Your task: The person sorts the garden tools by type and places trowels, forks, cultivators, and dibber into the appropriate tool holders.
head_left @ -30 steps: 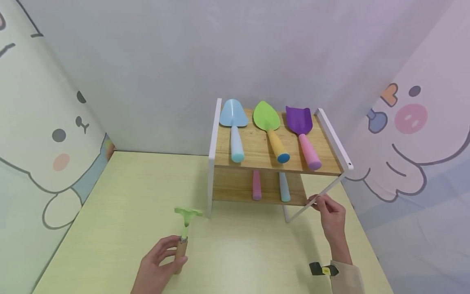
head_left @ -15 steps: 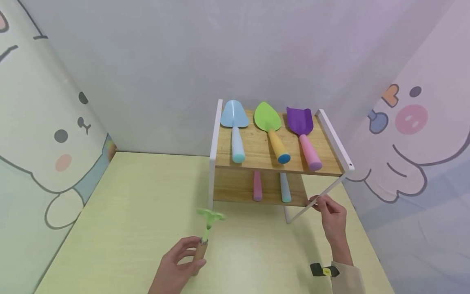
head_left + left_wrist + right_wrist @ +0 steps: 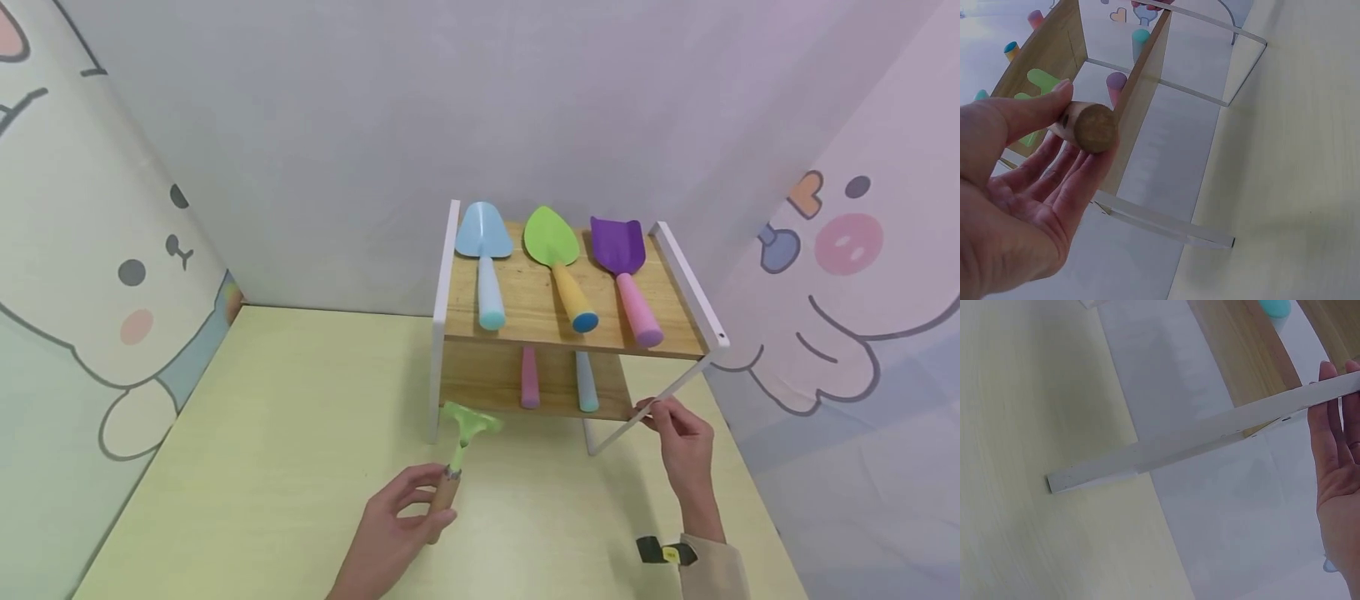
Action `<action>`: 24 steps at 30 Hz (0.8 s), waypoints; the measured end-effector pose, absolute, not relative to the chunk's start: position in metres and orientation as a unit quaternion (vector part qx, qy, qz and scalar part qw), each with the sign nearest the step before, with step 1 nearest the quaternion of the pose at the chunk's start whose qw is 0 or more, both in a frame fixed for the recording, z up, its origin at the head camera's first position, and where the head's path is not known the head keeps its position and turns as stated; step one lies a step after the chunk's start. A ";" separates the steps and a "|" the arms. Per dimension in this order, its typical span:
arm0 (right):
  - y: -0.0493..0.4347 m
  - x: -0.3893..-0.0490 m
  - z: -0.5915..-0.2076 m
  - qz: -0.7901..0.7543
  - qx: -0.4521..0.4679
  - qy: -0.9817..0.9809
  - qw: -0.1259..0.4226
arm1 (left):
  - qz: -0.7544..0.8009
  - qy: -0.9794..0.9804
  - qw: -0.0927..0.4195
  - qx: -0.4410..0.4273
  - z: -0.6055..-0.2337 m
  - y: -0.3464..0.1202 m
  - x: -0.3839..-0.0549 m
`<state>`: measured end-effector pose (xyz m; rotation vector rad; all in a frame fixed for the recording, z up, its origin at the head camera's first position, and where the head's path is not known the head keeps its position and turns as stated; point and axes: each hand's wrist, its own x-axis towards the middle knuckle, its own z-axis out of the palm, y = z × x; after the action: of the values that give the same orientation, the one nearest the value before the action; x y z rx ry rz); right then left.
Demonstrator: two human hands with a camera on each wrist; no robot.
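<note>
My left hand [image 3: 397,521] pinches the wooden handle [image 3: 1094,128] of a small hand rake between thumb and fingers. The rake's light-green head [image 3: 471,419] points up, in front of the lower left part of a two-tier shelf [image 3: 517,332]. At the shelf's right side, my right hand [image 3: 686,437] holds the slanted white metal frame [image 3: 1197,431], its fingertips partly behind the bar. On the upper board lie a light-blue trowel [image 3: 490,287], a green trowel with a yellow handle [image 3: 572,292] and a purple shovel with a pink handle [image 3: 637,308].
A pink handle [image 3: 530,379] and a light-blue handle [image 3: 587,383] stick out on the lower board; their heads are hidden under the upper one. The pale table [image 3: 300,433] extends left and in front. Cartoon-printed curtains [image 3: 135,333] enclose the sides.
My left hand has carried the hand rake rightward and slightly up, from left of the shelf to before its lower board. The right hand stays on the frame.
</note>
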<state>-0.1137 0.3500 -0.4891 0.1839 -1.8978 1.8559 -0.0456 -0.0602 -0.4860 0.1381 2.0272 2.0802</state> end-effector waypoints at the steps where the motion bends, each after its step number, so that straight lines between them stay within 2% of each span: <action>1: 0.350 -0.113 -0.489 0.676 0.067 -0.695 0.237 | 0.711 0.692 0.112 0.056 -0.485 -0.058 -0.047; 7: 0.350 -0.113 -0.487 0.672 0.065 -0.700 0.235 | 0.707 0.697 0.084 0.088 -0.480 -0.047 -0.056; 24: 0.352 -0.110 -0.482 0.666 0.066 -0.709 0.221 | 0.715 0.696 0.020 0.055 -0.457 -0.018 -0.085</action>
<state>-0.1103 0.3521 -0.4822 0.1834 -1.9600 1.8419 -0.0847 -0.0176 -0.4573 0.1694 2.1594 2.2193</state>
